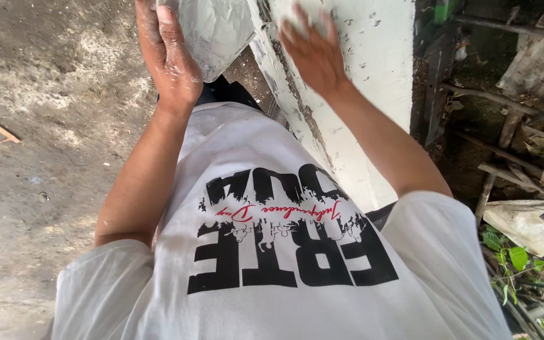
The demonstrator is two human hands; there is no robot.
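The left hand (168, 53) is raised, its fingers clamped around a grey plastic bag (215, 31). The right hand (313, 53) presses flat on the white wall (373, 82), fingers slightly apart and pointing up.

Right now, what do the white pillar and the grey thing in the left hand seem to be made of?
Pillar: probably plastered masonry, matte white coat, chipped and flaking along its edge. Grey thing, held by the left hand: perhaps a crumpled plastic bag, dusty grey; uncertain. The right hand presses on the pillar.
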